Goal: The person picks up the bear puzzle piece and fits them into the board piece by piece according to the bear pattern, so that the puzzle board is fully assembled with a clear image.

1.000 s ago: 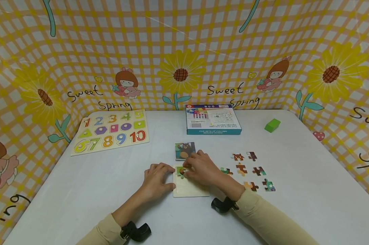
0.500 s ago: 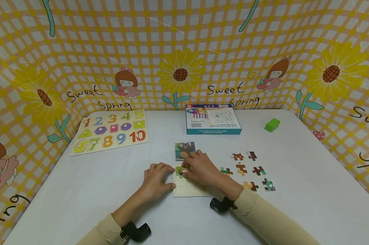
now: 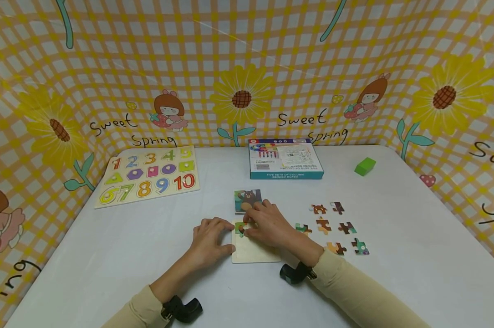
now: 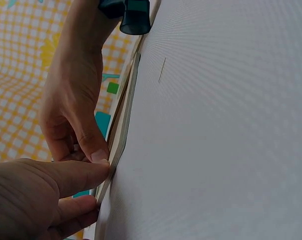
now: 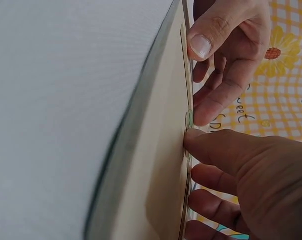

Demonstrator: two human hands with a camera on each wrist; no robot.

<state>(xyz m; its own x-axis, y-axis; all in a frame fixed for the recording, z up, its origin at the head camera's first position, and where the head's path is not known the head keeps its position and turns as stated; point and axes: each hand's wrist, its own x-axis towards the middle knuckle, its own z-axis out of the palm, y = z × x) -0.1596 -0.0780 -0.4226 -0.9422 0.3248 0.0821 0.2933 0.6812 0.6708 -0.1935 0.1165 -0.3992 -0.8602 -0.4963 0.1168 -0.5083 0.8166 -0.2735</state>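
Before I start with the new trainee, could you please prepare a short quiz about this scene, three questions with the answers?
1. True or false: in the head view, the green block lies to the right of the teal-sided box.
2. What does the small picture card show? a) a rabbit b) a bear c) a fish
3. Fill in: the right hand is at a puzzle piece in a corner of the wooden board, while the left hand touches the board's ____ edge, as the head view shows it.

Key: 1. True. 2. b. 3. left.
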